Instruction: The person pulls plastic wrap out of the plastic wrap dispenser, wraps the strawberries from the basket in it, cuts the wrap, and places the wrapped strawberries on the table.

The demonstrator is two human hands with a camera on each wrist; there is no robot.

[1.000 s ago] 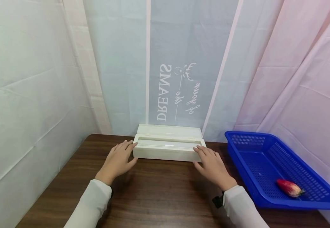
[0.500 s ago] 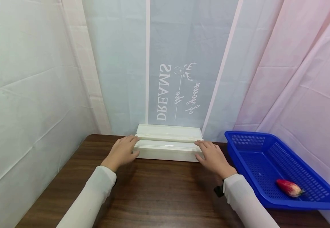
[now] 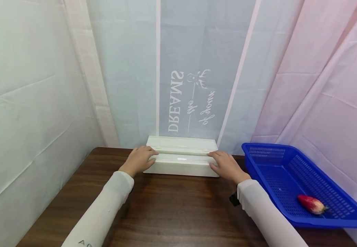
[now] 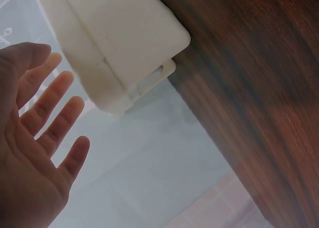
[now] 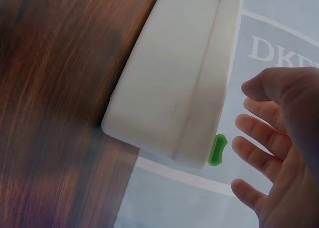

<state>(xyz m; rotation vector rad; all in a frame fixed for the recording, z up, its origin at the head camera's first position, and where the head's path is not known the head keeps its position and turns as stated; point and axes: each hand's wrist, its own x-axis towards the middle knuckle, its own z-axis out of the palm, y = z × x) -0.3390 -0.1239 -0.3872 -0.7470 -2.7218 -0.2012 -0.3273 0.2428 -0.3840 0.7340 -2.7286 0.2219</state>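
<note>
Both grips, the left [image 3: 139, 160] and the right [image 3: 226, 165], are released: fingers loosely spread, clasping nothing, and the wrist views show a gap between fingers and white box [image 3: 181, 169]. How high they hang is hard to tell. The box lies on the desk [image 3: 178, 209] between them, its long axis running left to right from one hand to the other, so each hand overlaps one end in the head view and neither is plainly nearer. Palms face inward across that length, fingertips toward the far side, where a raised lid [image 3: 181, 142] runs along the box's back; the top looks open. A green tab [image 5: 218, 150] sits at the right-hand end, below the right fingers. Farther out, past the right hand, a blue basket [image 3: 283, 221] holds a red, fruit-like item [image 3: 311, 204].
</note>
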